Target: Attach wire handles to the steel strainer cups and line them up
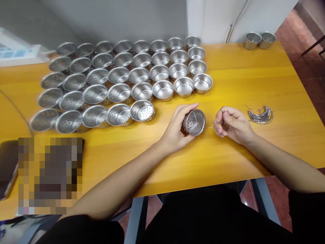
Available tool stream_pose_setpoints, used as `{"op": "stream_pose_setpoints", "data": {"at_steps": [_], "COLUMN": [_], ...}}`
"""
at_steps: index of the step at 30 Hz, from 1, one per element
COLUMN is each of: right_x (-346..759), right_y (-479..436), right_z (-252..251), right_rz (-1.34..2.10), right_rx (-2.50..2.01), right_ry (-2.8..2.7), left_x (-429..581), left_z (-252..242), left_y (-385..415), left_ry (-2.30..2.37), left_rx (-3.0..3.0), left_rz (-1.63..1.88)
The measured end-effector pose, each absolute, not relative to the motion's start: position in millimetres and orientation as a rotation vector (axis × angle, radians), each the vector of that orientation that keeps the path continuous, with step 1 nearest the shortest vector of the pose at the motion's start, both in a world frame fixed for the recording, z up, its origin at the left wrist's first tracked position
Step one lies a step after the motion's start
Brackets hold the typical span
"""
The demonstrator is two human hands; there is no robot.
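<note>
1. Fingers [188,108] of my left hand [174,128] wrap the wall of a perforated metal cup [194,122], held over the near middle of the desk [241,76].
2. My right hand [235,125] pinches a thin wire [208,127] running to the cup's right side; I cannot tell whether it enters a hole.
3. I judge the cup light, stiff and slick, best held around its side wall.
4. The wire looks springy; I'd pinch it close to the cup.
5. A wire bundle [262,115] lies to the right.
</note>
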State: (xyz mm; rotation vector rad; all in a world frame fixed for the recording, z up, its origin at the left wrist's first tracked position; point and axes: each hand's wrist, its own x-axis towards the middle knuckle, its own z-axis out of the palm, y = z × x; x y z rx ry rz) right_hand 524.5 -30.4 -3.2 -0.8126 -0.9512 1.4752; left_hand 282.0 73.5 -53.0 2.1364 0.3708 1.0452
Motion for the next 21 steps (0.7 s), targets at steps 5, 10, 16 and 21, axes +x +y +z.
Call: {"op": "stream_pose_setpoints", "data": {"at_steps": [5, 10, 16, 21], "right_x": [520, 524, 529, 527], "right_y": [-31, -30, -27, -28], "right_z": [-6, -12, -18, -15], "right_rz": [1.495, 1.42, 1.318, 1.262], "right_rx": [-0.859, -0.901, -0.971, -1.016], "right_ry": [-1.021, -1.122, -1.221, -1.332], "left_x": [278, 278, 278, 277], "left_z": [-49, -52, -52, -49], "left_y": [73, 74, 74, 71], "left_ry": [0.456, 0.422, 0.481, 0.58], "left_rx": [2.23, 2.154, 2.156, 2.237], "left_rz": [0.981, 0.91, 0.958, 0.931]}}
